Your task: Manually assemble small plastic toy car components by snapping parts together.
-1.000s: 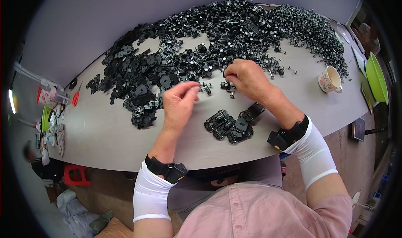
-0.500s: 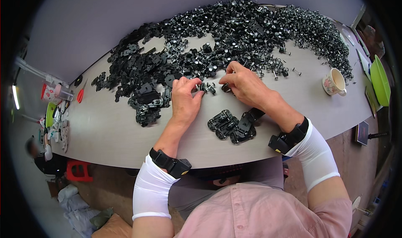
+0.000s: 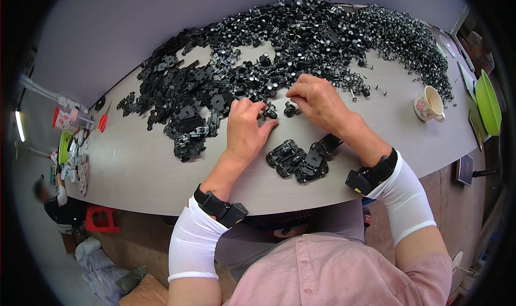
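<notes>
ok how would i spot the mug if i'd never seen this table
Find the pale table and look to its right side. Beside the near end of the small metal pieces, left of the green bowl, stands a cream mug; its handle and pink picture set it apart.

We log two small dark wheeled parts, each with bright metallic spots, near the front edge of the heap. We see the left-hand part [image 3: 270, 111] at the fingertips of the left hand [image 3: 247, 126], partly covered. We find the right-hand part [image 3: 291, 110] just beside it, apart, by the right hand's [image 3: 322, 104] fingertips; whether either is gripped, we cannot tell.
</notes>
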Demonstrator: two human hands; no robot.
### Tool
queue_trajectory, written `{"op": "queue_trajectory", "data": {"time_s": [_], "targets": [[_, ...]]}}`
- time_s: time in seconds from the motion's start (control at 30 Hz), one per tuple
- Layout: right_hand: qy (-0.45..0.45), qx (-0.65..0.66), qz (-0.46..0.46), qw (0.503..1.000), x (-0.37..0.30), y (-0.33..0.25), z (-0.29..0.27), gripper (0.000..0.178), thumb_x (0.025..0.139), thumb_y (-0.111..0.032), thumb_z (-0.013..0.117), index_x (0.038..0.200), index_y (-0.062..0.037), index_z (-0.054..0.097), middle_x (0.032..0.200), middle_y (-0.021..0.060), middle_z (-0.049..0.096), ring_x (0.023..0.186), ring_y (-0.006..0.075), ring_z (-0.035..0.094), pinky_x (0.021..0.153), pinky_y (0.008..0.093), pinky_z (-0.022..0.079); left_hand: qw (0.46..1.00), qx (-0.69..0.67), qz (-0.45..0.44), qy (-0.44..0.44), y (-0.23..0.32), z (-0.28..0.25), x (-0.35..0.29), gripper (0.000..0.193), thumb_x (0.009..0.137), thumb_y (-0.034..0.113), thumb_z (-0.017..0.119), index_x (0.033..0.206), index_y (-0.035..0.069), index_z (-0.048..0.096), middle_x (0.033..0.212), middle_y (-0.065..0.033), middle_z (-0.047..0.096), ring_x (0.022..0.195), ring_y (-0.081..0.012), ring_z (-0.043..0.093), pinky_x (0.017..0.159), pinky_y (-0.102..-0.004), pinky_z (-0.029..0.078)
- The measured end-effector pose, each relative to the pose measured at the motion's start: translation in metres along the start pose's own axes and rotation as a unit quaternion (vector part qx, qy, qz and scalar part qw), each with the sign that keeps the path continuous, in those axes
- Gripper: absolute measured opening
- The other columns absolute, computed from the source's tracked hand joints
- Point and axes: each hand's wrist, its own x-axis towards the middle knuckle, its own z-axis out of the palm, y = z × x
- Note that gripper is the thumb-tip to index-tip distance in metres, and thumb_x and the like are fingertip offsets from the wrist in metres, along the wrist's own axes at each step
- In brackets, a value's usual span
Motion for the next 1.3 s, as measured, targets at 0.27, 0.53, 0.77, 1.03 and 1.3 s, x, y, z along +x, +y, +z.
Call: {"op": "queue_trajectory", "data": {"time_s": [0.27, 0.53, 0.77, 1.03, 1.3], "targets": [[-0.002, 0.082, 0.024, 0.996, -0.002, -0.008, 0.005, 0.011, 0.080, -0.001, 0.062, 0.089, 0.0007, 0.067, 0.077, 0.0116, 0.066, 0.062, 0.0201, 0.063, 0.054, 0.0306, 0.049, 0.996, -0.080, -0.024, 0.013, -0.006, 0.001, 0.001, 0.017, 0.068, -0.005, 0.067, 0.082, 0.000, 0.059, 0.079, -0.0094, 0.055, 0.072, -0.0246, 0.055, 0.064, -0.0332, 0.046], [-0.168, 0.485, 0.307, 0.802, 0.001, -0.031, -0.002, 0.022, 0.086, -0.006, 0.061, 0.105, 0.0069, 0.059, 0.088, 0.0102, 0.065, 0.074, 0.0164, 0.066, 0.057, 0.0248, 0.055, 0.970, -0.198, 0.063, 0.128, 0.007, -0.006, 0.002, 0.019, 0.067, -0.012, 0.061, 0.077, 0.002, 0.054, 0.080, -0.0064, 0.053, 0.068, -0.0168, 0.056, 0.056, -0.0264, 0.046], [-0.091, 0.489, 0.292, 0.817, -0.007, -0.040, 0.015, 0.020, 0.086, -0.003, 0.060, 0.104, 0.0039, 0.060, 0.091, 0.0092, 0.065, 0.080, 0.0165, 0.066, 0.062, 0.0262, 0.057, 0.962, -0.113, 0.157, 0.191, 0.004, -0.003, 0.003, 0.019, 0.067, -0.008, 0.065, 0.076, 0.004, 0.056, 0.079, -0.0086, 0.054, 0.066, -0.0230, 0.056, 0.056, -0.0306, 0.046], [-0.038, 0.489, 0.284, 0.824, 0.004, -0.022, 0.007, 0.021, 0.083, 0.004, 0.059, 0.104, 0.0059, 0.061, 0.089, 0.0111, 0.066, 0.078, 0.0161, 0.067, 0.069, 0.0257, 0.057, 0.982, 0.029, -0.168, 0.077, -0.064, -0.059, 0.022, 0.028, 0.073, 0.013, 0.073, 0.092, -0.003, 0.061, 0.087, -0.0178, 0.061, 0.080, -0.0333, 0.061, 0.072, -0.0400, 0.050], [-0.041, 0.546, 0.316, 0.775, 0.004, -0.016, 0.006, 0.020, 0.082, 0.003, 0.062, 0.101, 0.0070, 0.061, 0.092, 0.0129, 0.066, 0.081, 0.0171, 0.067, 0.075, 0.0271, 0.056, 0.969, 0.071, -0.225, 0.072, -0.062, -0.037, 0.023, 0.035, 0.069, 0.009, 0.076, 0.097, 0.000, 0.057, 0.093, -0.0133, 0.061, 0.086, -0.0320, 0.061, 0.075, -0.0400, 0.050]]}}
